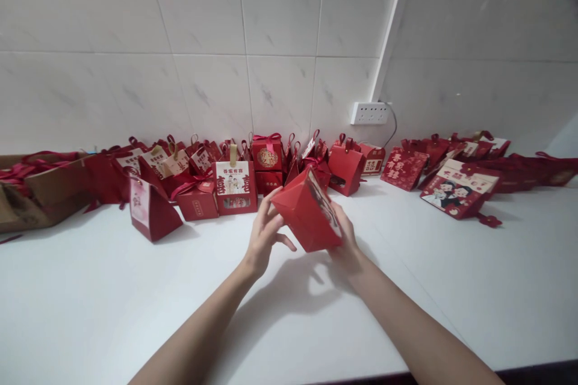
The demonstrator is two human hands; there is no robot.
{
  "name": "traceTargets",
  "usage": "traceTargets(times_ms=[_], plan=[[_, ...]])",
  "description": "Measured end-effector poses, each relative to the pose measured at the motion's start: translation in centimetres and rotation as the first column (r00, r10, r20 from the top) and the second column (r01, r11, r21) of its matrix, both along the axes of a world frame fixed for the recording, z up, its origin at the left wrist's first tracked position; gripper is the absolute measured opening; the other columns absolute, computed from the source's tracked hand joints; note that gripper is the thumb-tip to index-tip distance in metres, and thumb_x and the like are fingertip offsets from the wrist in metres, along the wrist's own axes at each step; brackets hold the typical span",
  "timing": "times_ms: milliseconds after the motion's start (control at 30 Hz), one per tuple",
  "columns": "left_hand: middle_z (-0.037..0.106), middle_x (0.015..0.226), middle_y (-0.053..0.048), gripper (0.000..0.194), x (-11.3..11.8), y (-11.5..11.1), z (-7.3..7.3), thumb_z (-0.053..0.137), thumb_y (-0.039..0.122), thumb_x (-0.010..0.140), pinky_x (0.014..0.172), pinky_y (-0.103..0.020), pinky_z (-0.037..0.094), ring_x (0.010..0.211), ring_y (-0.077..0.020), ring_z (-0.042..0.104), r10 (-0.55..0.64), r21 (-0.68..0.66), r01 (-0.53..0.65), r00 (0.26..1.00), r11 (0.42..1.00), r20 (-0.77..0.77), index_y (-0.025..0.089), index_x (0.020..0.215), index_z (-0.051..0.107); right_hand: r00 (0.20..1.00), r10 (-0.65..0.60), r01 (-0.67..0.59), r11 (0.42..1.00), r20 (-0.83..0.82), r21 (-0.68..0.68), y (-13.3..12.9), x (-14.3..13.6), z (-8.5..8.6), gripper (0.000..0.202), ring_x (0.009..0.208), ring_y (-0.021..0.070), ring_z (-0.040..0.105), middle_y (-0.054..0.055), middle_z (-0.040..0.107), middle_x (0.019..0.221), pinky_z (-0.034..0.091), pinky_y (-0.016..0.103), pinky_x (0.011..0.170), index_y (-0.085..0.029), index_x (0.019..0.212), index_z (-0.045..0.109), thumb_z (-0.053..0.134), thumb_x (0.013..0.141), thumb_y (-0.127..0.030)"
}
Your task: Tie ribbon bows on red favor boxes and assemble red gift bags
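Observation:
A red paper gift box (303,212) is held tilted above the white table, its plain red underside turned toward me and a printed face on its right side. My right hand (347,237) grips that right side, with the fingers mostly hidden behind the box. On the other side, my left hand (266,230) touches the box's left corner with its upper fingers, while the lower fingers are bent and stand apart from it. Both hands cast a shadow on the table (289,325) below.
Behind my hands, several red gift boxes line the wall, among them a white-fronted box (235,186) and a triangular box (153,210). A brown carton (58,189) with red ribbons stands at left. At right sits a box with a cartoon couple (458,189). A power socket (371,113) is on the wall.

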State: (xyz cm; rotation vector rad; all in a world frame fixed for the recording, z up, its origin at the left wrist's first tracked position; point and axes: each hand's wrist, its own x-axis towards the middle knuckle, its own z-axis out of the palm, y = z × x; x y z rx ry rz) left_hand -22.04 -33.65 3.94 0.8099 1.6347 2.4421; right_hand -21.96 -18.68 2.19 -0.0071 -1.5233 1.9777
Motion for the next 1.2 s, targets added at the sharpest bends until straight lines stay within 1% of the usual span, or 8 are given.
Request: traceTargets(times_ms=[67,133,233,333,400,733,1000,1200], plan=[[0.061,0.112,-0.009,0.059,-0.3,0.0,-0.1,0.058,0.057,0.073,0.050,-0.026,0.055,0.082,-0.0203,0.062,0.066,0.029,-0.068,0.996,0.997,0.064,0.023,0.121,0.049,0.996,-0.082,0.085,0.991,0.031,-0.108,0.3,0.0,0.6,0.036,0.059,0.0186,0.063,0.005,0.069,0.073,0.052,0.031,0.055,-0.018,0.081,0.061,0.046,0.083,-0.051],[0.064,0.105,-0.008,0.053,-0.7,-0.1,-0.4,0.053,0.060,0.074,0.056,-0.028,0.055,0.085,-0.0220,0.063,0.144,0.013,-0.147,0.981,0.989,0.131,0.019,0.107,0.056,0.982,-0.186,0.189,0.971,0.031,-0.146,0.5,0.3,1.3,0.037,0.060,0.0166,0.059,0.003,0.067,0.071,0.049,0.029,0.058,-0.018,0.077,0.059,0.050,0.081,-0.054],[0.069,0.095,-0.007,0.045,-1.5,-0.1,-1.1,0.054,0.056,0.076,0.065,-0.029,0.053,0.083,-0.0228,0.065,0.207,-0.060,-0.201,0.970,0.978,0.124,0.016,0.095,0.062,0.959,-0.277,0.280,0.959,-0.065,0.051,0.6,1.2,2.1,0.042,0.053,0.0118,0.044,-0.003,0.048,0.054,0.040,0.024,0.052,-0.020,0.057,0.046,0.058,0.077,-0.055],[0.072,0.089,-0.006,0.044,-1.8,0.0,-1.9,0.050,0.054,0.078,0.078,-0.032,0.052,0.088,-0.0250,0.065,0.224,-0.089,-0.219,0.973,0.972,0.048,0.014,0.089,0.066,0.950,-0.247,0.293,0.918,-0.192,0.267,0.3,2.2,2.3,0.047,0.051,0.0098,0.032,-0.006,0.033,0.052,0.032,0.023,0.050,-0.021,0.053,0.034,0.055,0.081,-0.053],[0.073,0.084,-0.006,0.046,-1.7,0.1,-2.2,0.048,0.054,0.078,0.083,-0.034,0.051,0.090,-0.0260,0.065,0.225,-0.086,-0.222,0.974,0.971,0.035,0.014,0.087,0.068,0.949,-0.221,0.284,0.908,-0.225,0.309,0.2,2.6,2.4,0.046,0.052,0.0098,0.031,-0.005,0.033,0.054,0.030,0.023,0.050,-0.021,0.055,0.033,0.052,0.084,-0.051],[0.073,0.077,-0.006,0.040,-1.2,0.5,-2.3,0.055,0.054,0.074,0.085,-0.039,0.051,0.086,-0.0278,0.067,0.209,-0.057,-0.204,0.973,0.977,0.096,0.016,0.077,0.067,0.961,-0.170,0.231,0.926,-0.218,0.299,0.1,2.6,2.4,0.041,0.052,0.0097,0.029,-0.005,0.033,0.054,0.026,0.024,0.048,-0.021,0.056,0.034,0.052,0.087,-0.042],[0.074,0.089,-0.007,0.046,-0.9,0.5,-2.3,0.054,0.055,0.074,0.088,-0.039,0.050,0.099,-0.0306,0.064,0.159,-0.063,-0.152,0.978,0.986,0.132,0.014,0.088,0.070,0.971,-0.143,0.189,0.949,-0.190,0.251,0.2,2.3,2.4,0.042,0.052,0.0095,0.030,-0.006,0.033,0.053,0.027,0.023,0.048,-0.021,0.056,0.033,0.053,0.085,-0.043],[0.074,0.091,-0.007,0.045,-1.2,0.5,-2.6,0.052,0.053,0.076,0.089,-0.040,0.050,0.097,-0.0300,0.065,0.153,-0.062,-0.147,0.982,0.987,0.109,0.013,0.087,0.069,0.969,-0.154,0.199,0.950,-0.192,0.242,0.3,2.3,2.3,0.045,0.051,0.0088,0.027,-0.006,0.030,0.053,0.026,0.023,0.047,-0.021,0.056,0.031,0.053,0.085,-0.046]])
